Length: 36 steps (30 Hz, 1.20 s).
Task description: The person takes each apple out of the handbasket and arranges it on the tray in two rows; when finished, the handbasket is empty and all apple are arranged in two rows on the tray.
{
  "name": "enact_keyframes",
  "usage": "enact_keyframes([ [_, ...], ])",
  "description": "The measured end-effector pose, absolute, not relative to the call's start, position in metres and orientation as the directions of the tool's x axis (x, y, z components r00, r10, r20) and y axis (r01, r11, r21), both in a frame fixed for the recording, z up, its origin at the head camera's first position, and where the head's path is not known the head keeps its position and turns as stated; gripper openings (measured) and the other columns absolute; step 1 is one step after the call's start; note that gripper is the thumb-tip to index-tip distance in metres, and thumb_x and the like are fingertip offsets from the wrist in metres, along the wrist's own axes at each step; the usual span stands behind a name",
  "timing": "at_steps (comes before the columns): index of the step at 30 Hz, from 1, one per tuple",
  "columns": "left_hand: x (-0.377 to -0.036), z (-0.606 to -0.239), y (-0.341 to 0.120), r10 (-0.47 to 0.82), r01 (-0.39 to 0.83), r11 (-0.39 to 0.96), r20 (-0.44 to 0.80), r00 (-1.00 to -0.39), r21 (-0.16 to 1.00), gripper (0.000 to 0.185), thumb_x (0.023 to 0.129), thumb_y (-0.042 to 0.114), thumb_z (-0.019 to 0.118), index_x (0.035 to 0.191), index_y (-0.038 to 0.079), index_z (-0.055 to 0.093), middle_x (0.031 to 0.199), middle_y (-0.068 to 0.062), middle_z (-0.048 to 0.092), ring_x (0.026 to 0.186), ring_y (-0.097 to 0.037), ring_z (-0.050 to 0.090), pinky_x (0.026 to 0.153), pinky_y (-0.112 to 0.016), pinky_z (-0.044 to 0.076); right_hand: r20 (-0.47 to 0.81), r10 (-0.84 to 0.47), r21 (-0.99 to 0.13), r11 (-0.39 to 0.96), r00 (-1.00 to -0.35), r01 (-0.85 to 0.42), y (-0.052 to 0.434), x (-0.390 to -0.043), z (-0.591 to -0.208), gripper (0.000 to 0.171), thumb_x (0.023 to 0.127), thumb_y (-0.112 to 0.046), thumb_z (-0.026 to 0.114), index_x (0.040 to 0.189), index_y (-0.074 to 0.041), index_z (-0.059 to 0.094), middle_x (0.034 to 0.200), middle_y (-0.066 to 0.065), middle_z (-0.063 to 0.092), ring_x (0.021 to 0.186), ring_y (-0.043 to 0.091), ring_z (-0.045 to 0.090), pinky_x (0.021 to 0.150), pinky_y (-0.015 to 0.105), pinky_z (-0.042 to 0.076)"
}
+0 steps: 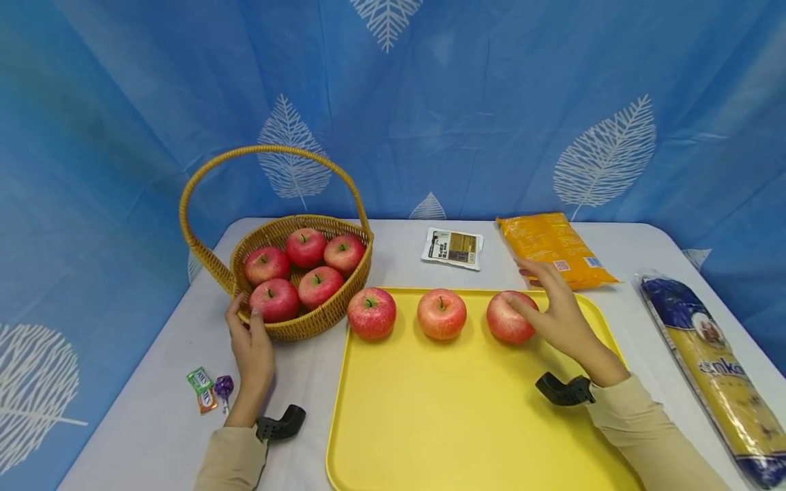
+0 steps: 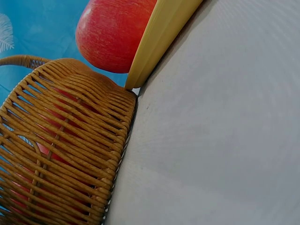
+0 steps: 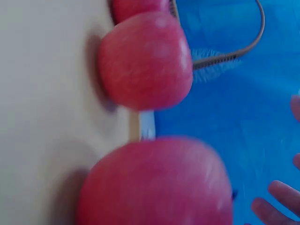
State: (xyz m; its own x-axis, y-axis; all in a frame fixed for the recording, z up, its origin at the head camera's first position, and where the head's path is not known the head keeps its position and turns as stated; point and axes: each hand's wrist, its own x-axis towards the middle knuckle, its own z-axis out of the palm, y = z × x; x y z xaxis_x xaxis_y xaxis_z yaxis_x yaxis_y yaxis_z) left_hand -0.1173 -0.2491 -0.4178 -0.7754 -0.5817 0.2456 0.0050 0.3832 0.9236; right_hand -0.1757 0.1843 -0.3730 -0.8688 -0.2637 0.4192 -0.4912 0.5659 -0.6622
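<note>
My left hand (image 1: 252, 351) grips the near left rim of a wicker basket (image 1: 313, 327), its thumb beside an apple (image 1: 274, 300). Several red apples with stems lie in this basket, which has a tall arched handle. In the left wrist view the woven side of the basket (image 2: 70, 140) shows, but no fingers. Three apples stand in a row along the back of a yellow tray (image 1: 430, 409): a left one (image 1: 371, 314), a middle one (image 1: 442, 314) and a right one (image 1: 508, 319). Over the right apple hovers my right hand (image 1: 561, 317), fingers spread apart in the right wrist view.
Behind the tray lie a small white packet (image 1: 453, 248) and an orange bag (image 1: 555, 249). A long blue and yellow package (image 1: 715, 375) runs along the right side. Small candies (image 1: 202, 389) and a purple lollipop (image 1: 224, 387) lie left of my left wrist. A blue curtain (image 1: 430, 102) hangs behind.
</note>
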Motion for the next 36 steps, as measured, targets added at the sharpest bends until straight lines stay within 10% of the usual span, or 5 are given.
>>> enact_keyframes([
  [4, -0.117, -0.417, -0.249, -0.586, 0.009, 0.375, 0.245, -0.772, 0.927, 0.043, 0.097, 0.027, 0.032, 0.137, 0.012, 0.026, 0.149, -0.003, 0.023, 0.139, -0.017, 0.018, 0.114, -0.041, 0.016, 0.452, -0.282, -0.681, 0.504, -0.846, -0.532, 0.158, -0.183, -0.363, 0.054, 0.081, -0.011, 0.066, 0.131, -0.013, 0.047, 0.124, 0.010, 0.049, 0.110, 0.020, 0.046, 0.082, 0.005, 0.038],
  [11, -0.118, -0.415, -0.247, -0.579, 0.022, 0.367, 0.247, -0.777, 0.930, 0.042, 0.097, 0.025, 0.032, 0.137, 0.011, 0.027, 0.148, -0.005, 0.024, 0.139, -0.018, 0.018, 0.114, -0.042, 0.015, 0.474, -0.370, -0.731, 0.340, -0.799, -0.591, 0.104, -0.188, -0.359, 0.053, 0.082, -0.008, 0.064, 0.131, -0.015, 0.046, 0.129, 0.005, 0.049, 0.114, 0.022, 0.049, 0.095, 0.040, 0.040],
  [15, -0.116, -0.413, -0.247, -0.576, 0.022, 0.367, 0.246, -0.780, 0.930, 0.043, 0.097, 0.024, 0.032, 0.138, 0.012, 0.026, 0.148, -0.005, 0.024, 0.139, -0.019, 0.018, 0.114, -0.042, 0.015, 0.398, -0.452, -0.787, 0.280, -0.799, -0.550, 0.071, -0.186, -0.359, 0.054, 0.085, -0.017, 0.063, 0.134, -0.022, 0.042, 0.131, 0.002, 0.047, 0.105, 0.018, 0.053, 0.081, 0.034, 0.050],
  [28, -0.105, -0.380, -0.227, -0.582, 0.018, 0.348, 0.231, -0.780, 0.937, 0.042, 0.097, 0.013, 0.032, 0.135, -0.001, 0.026, 0.146, -0.019, 0.023, 0.138, -0.029, 0.016, 0.113, -0.046, 0.014, 0.284, -0.615, -0.712, 0.378, -0.735, -0.591, -0.012, -0.186, -0.361, 0.066, 0.079, -0.041, 0.066, 0.136, -0.019, 0.040, 0.135, 0.000, 0.044, 0.123, 0.017, 0.042, 0.103, 0.039, 0.037],
  [36, -0.117, -0.412, -0.248, -0.585, 0.027, 0.368, 0.254, -0.771, 0.930, 0.042, 0.097, 0.021, 0.033, 0.137, 0.010, 0.028, 0.148, -0.008, 0.026, 0.138, -0.022, 0.019, 0.113, -0.044, 0.016, 0.320, -0.612, -0.590, 0.469, -0.724, -0.657, -0.050, -0.190, -0.357, 0.067, 0.079, -0.050, 0.062, 0.134, -0.019, 0.042, 0.135, -0.003, 0.047, 0.122, 0.019, 0.042, 0.102, 0.042, 0.032],
])
